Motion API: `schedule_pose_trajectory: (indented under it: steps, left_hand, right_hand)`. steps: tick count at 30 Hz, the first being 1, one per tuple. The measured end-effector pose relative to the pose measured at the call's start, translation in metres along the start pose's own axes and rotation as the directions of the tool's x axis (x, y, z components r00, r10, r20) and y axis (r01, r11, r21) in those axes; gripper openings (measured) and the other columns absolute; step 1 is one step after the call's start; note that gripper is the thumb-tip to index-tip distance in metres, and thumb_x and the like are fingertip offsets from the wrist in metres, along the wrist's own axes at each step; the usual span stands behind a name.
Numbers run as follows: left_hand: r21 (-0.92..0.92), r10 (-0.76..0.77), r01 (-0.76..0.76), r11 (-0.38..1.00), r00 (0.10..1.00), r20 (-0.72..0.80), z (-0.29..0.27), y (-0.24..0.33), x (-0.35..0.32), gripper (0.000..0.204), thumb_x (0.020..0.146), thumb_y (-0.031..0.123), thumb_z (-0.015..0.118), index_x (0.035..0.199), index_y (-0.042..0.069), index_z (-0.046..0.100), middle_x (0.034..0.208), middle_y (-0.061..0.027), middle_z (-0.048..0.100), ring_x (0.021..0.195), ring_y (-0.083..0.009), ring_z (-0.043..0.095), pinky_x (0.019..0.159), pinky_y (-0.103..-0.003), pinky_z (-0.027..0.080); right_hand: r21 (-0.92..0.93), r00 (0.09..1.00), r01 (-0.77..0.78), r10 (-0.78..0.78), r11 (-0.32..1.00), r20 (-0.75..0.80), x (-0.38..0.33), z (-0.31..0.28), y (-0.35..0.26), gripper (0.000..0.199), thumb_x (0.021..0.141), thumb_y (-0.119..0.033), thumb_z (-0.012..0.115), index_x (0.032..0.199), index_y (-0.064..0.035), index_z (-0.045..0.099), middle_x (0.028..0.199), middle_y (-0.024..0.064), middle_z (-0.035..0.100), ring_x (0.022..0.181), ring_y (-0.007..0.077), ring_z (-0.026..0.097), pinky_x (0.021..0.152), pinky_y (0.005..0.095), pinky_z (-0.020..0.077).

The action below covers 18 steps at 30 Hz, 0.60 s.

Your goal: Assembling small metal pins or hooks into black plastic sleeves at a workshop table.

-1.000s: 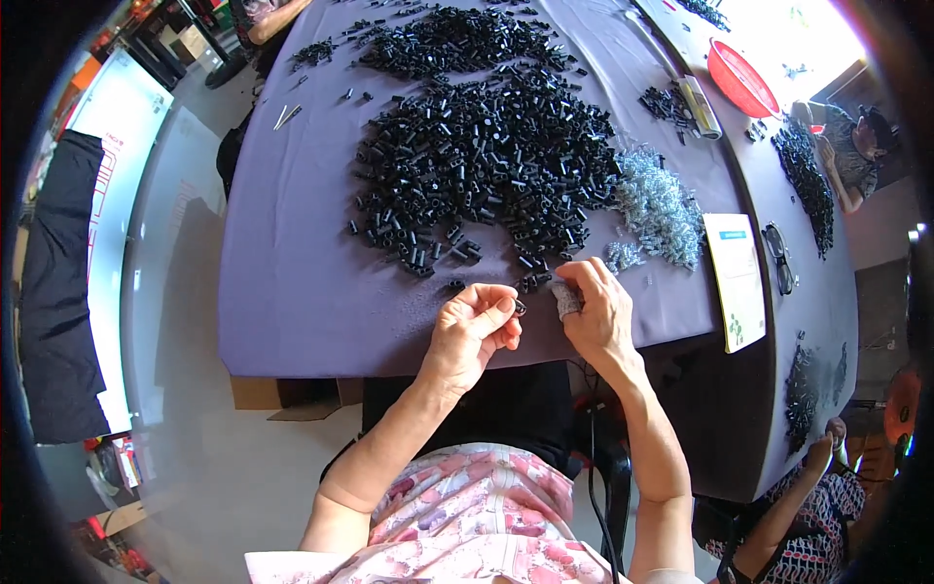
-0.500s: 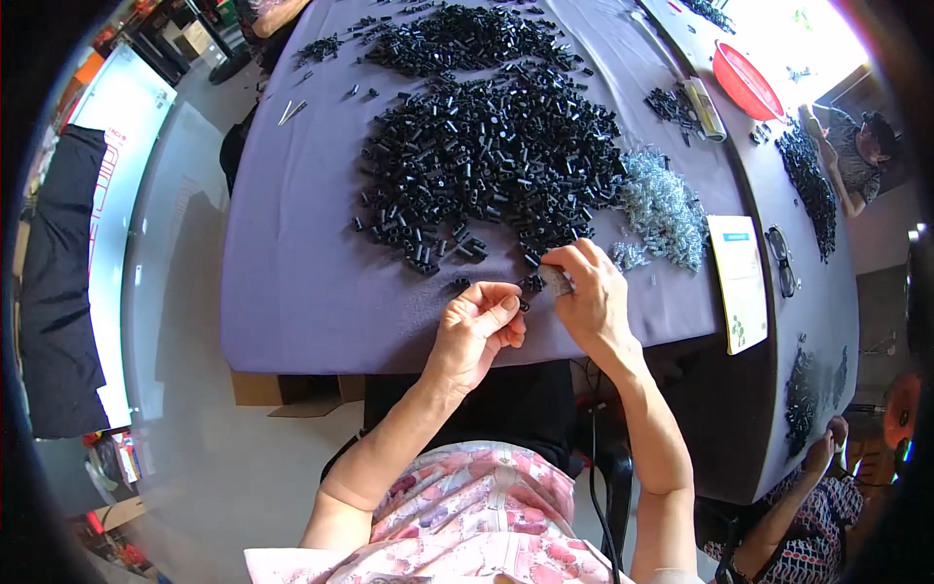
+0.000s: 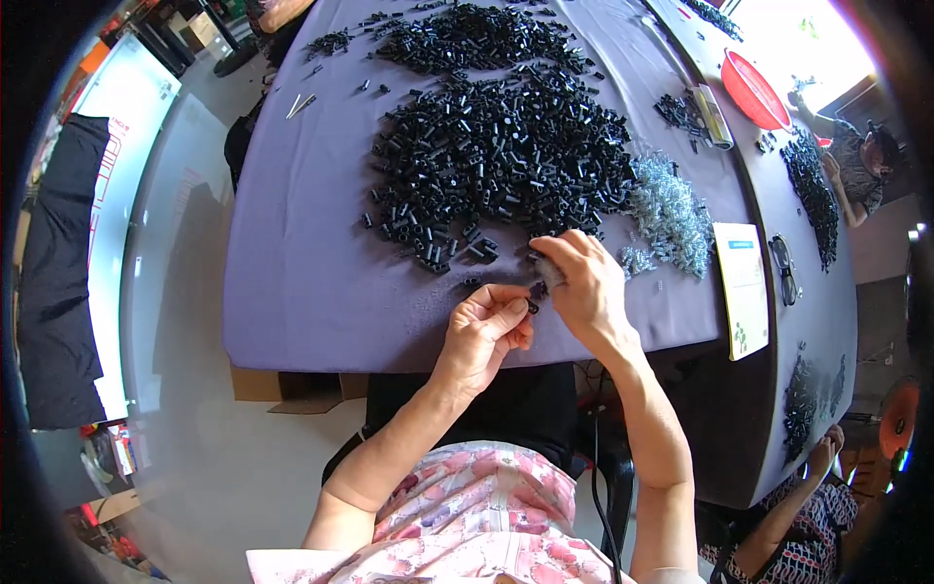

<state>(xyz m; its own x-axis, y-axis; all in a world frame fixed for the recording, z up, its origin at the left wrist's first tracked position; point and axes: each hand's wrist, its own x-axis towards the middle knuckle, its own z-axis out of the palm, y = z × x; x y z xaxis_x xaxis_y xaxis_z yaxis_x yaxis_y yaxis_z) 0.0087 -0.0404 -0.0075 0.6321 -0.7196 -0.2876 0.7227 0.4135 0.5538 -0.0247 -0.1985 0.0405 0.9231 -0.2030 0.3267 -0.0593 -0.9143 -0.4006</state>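
My left hand [image 3: 488, 326] is closed at the table's near edge, thumb and forefinger pinching a small black tubular part [image 3: 532, 306]. Close beside it, my right hand [image 3: 589, 287] is curled with its fingertips bent down at the near edge of a large heap of black tubular parts [image 3: 496, 156]. A greyish, see-through bunch [image 3: 551, 273] shows under the right fingers, seemingly small clear pieces held in the palm. What the right fingertips pinch is too small to make out. To the right of the heap lies a pile of small clear plastic pieces [image 3: 671, 214].
A purple cloth covers the table [image 3: 292, 282]. Another black heap [image 3: 477, 39] lies farther back. On the right are a pale booklet [image 3: 741, 292], eyeglasses [image 3: 783, 268] and a red basket [image 3: 756, 90]. Other people sit along the right side; a person's arm [image 3: 282, 14] shows at far left.
My right hand has shifted slightly up and left, its fingertips moving toward the black heap. My left hand keeps its pinch on the black part, which shows more now. The whole view has shifted slightly.
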Motion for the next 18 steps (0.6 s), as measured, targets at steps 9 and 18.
schedule_pose_trajectory:
  steps: [9, 18]
  left_hand:
    - [0.011, 0.000, 0.000, 1.000, 1.000, 0.004, 0.004, 0.004, -0.001, 0.009, 0.089, 0.008, 0.060, 0.097, 0.004, 0.061, 0.079, -0.0058, 0.062, 0.066, -0.0135, 0.059, 0.057, -0.028, 0.047]
    - [0.010, -0.009, 0.010, 1.000, 1.000, -0.025, 0.008, 0.002, -0.001, 0.008, 0.089, 0.007, 0.060, 0.096, 0.005, 0.061, 0.075, -0.0046, 0.062, 0.064, -0.0134, 0.060, 0.057, -0.027, 0.050]
  right_hand:
    - [0.133, 0.993, -0.102, 0.109, 0.986, -0.042, -0.033, -0.018, 0.027, 0.032, 0.062, 0.008, 0.056, 0.090, -0.0075, 0.061, 0.084, 0.0102, 0.058, 0.083, 0.0318, 0.058, 0.072, 0.0386, 0.0475]
    - [0.112, 0.985, -0.170, 0.170, 0.979, 0.005, -0.022, -0.008, 0.020, 0.027, 0.066, 0.003, 0.058, 0.091, -0.0085, 0.061, 0.087, 0.0112, 0.058, 0.084, 0.0324, 0.058, 0.073, 0.0394, 0.0470]
